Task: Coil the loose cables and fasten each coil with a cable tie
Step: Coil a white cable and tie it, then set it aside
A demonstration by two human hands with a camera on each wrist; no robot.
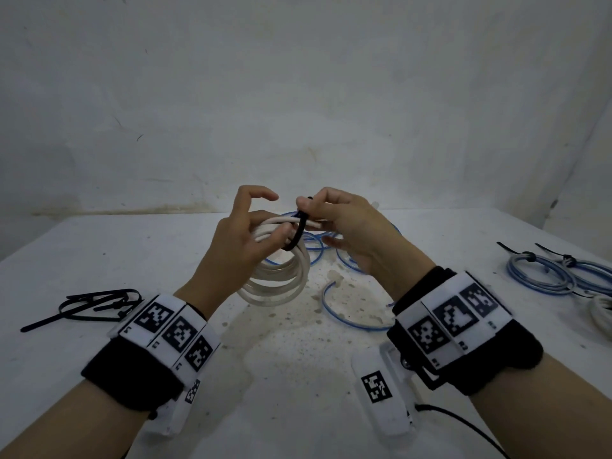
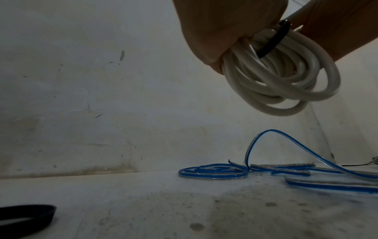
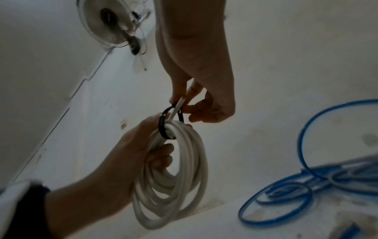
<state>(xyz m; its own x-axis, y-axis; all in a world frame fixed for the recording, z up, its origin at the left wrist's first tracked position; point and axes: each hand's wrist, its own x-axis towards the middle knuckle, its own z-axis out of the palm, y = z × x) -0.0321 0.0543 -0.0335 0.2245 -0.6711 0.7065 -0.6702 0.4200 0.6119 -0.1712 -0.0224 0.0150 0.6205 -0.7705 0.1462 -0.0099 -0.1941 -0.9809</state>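
My left hand [image 1: 245,226] grips a white cable coil [image 1: 281,279] held above the table; the coil [image 2: 286,80] hangs below its curled fingers. A black cable tie [image 1: 297,233] loops around the top of the coil [image 3: 174,169]. My right hand [image 1: 334,217] pinches the upper end of the tie [image 3: 166,124] between thumb and fingers. In the left wrist view the tie [image 2: 274,40] wraps the strands beside my palm. A loose blue cable [image 1: 351,313] lies on the table beneath and behind the hands, seen also as the blue cable [image 2: 225,173] and blue cable [image 3: 286,194].
Spare black cable ties [image 1: 92,306] lie at the left of the white table [image 1: 281,376]. Two tied blue-grey coils [image 1: 556,273] sit at the right, with a white coil [image 1: 601,313] at the right edge. A white wall stands behind the table.
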